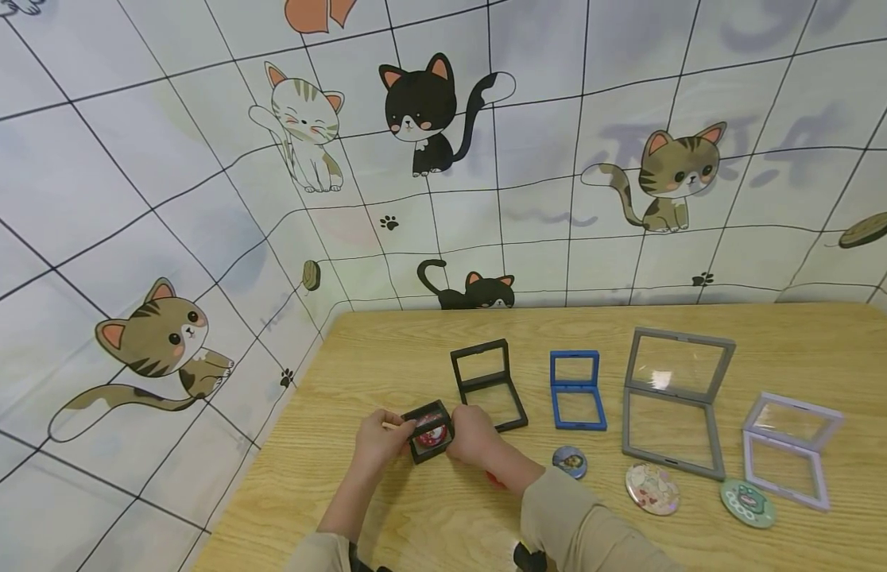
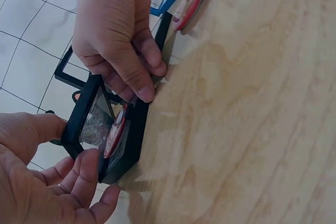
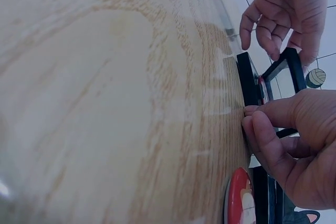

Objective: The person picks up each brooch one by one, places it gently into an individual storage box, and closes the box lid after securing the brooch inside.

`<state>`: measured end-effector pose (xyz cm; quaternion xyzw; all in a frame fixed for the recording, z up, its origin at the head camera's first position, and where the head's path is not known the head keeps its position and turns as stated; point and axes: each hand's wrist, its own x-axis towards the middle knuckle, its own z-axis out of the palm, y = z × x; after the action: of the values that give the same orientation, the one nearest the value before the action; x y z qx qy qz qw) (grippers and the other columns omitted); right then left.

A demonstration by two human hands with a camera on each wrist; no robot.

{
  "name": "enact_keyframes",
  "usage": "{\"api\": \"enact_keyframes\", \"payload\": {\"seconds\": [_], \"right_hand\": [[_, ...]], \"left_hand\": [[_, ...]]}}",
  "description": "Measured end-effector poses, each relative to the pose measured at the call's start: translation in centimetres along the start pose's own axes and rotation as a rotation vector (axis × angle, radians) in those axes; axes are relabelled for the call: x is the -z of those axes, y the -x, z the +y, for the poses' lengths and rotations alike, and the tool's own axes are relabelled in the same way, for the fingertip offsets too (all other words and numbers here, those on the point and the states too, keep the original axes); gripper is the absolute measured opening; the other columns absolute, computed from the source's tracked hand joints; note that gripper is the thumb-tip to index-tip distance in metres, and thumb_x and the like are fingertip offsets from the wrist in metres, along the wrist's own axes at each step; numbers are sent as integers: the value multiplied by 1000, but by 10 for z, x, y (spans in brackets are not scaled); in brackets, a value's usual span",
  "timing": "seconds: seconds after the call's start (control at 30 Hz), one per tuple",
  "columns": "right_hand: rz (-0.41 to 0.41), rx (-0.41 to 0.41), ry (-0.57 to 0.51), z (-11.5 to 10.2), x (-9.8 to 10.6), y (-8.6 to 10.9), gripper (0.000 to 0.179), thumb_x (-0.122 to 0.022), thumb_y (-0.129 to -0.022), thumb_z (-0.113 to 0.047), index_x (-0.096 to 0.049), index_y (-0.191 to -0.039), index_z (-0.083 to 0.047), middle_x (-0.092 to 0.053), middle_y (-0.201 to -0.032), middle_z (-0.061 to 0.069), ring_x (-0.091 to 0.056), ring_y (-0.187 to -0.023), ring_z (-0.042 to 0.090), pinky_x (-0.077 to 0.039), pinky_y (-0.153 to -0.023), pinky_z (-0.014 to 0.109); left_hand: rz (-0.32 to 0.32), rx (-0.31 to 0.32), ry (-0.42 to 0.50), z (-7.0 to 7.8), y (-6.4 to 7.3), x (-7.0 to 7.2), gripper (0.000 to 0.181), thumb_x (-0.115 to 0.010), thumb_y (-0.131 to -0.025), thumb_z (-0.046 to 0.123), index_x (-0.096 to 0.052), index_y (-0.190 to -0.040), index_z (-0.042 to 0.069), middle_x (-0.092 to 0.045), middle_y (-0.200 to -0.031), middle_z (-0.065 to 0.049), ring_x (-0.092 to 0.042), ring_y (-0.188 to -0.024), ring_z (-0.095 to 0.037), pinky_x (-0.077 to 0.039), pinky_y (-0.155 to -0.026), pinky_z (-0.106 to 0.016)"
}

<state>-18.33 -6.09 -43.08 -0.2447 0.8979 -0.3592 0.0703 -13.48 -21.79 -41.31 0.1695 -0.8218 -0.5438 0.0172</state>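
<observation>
A small black hinged display frame stands partly folded on the table at the left, its lid tilted over its base. Between its clear films lies a round red badge. My left hand pinches the frame's lid between thumb and fingers. At the opposite side my right hand grips the edge of the base with thumb and fingertips, as the right wrist view shows. Another red badge lies near my right hand, mostly hidden under the wrist in the head view.
Behind my hands stands an unfolded black frame. Rightward follow blue, grey and lilac unfolded frames. In front of them lie a blue badge, a cream badge and a green badge. Cat-print walls border the table.
</observation>
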Motion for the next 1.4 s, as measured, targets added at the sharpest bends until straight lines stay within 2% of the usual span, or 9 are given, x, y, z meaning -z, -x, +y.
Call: {"api": "enact_keyframes", "payload": {"seconds": [0.1, 0.23, 0.47, 0.67, 0.8, 0.97, 1.17, 1.33, 1.4], "right_hand": [[-3, -8, 4, -1, 1, 0, 22, -68, -55, 5, -49, -59, -4, -43, -47, -2, -41, -43, 11, -29, -40, 20], [-6, -14, 20, -1, 2, 0, 20, -69, -55, 4, -52, -64, -1, -47, -53, 1, -42, -49, 12, -32, -43, 22], [-7, -15, 29, 0, 1, -1, 20, -69, -55, 3, -52, -63, -3, -46, -53, 0, -40, -50, 12, -32, -44, 22], [10, 4, 44, 0, 1, -2, 17, -69, -55, 3, -53, -59, -4, -49, -52, 0, -44, -49, 12, -35, -45, 22], [19, 14, 58, 0, 1, -2, 18, -70, -55, 1, -53, -56, -5, -49, -51, -1, -43, -49, 12, -34, -44, 22], [7, 8, 61, 0, 1, -2, 18, -70, -56, 1, -53, -56, -5, -48, -51, -1, -42, -50, 12, -33, -45, 22], [-2, 1, 48, 0, 0, -1, 18, -71, -56, 2, -54, -58, -5, -48, -50, -1, -44, -48, 12, -34, -44, 21], [0, 2, 36, 0, 1, 0, 18, -70, -57, 2, -54, -57, -5, -49, -49, -1, -46, -44, 11, -36, -43, 20], [-1, 1, 34, 0, 1, 0, 18, -70, -57, 2, -53, -57, -5, -49, -48, -1, -46, -43, 11, -36, -43, 20]], "left_hand": [[-24, 13, -18, -2, 1, 0, 28, -64, -82, 13, -49, -96, -6, -59, -81, -17, -60, -61, -18, -49, -56, -28], [-29, 0, -56, -4, 1, -1, 35, -66, -81, 17, -48, -100, -6, -58, -79, -15, -59, -60, -17, -47, -54, -28], [-28, -25, -168, -4, 1, -3, 58, -69, -79, 26, -42, -117, -9, -59, -77, -12, -58, -62, -16, -48, -56, -29], [-10, -70, -292, -4, 1, -6, 69, -72, -75, 24, -38, -124, -10, -55, -76, -10, -49, -60, -15, -42, -56, -29], [-1, -83, -353, -5, 1, -7, 70, -74, -73, 23, -38, -125, -9, -57, -88, -18, -49, -68, -20, -44, -63, -35], [5, -129, -399, -6, 1, -8, 69, -76, -71, 24, -42, -123, -8, -57, -103, -25, -52, -81, -25, -44, -75, -43], [-5, -177, -407, -6, 1, -7, 62, -76, -71, 22, -48, -118, -6, -58, -103, -22, -49, -75, -22, -44, -67, -35], [-24, -169, -383, -6, 2, -7, 64, -76, -72, 22, -46, -120, -7, -61, -78, -14, -52, -54, -14, -44, -51, -28], [-30, -167, -376, -6, 1, -7, 64, -76, -72, 21, -46, -121, -7, -60, -73, -11, -49, -49, -12, -42, -48, -26]]}}
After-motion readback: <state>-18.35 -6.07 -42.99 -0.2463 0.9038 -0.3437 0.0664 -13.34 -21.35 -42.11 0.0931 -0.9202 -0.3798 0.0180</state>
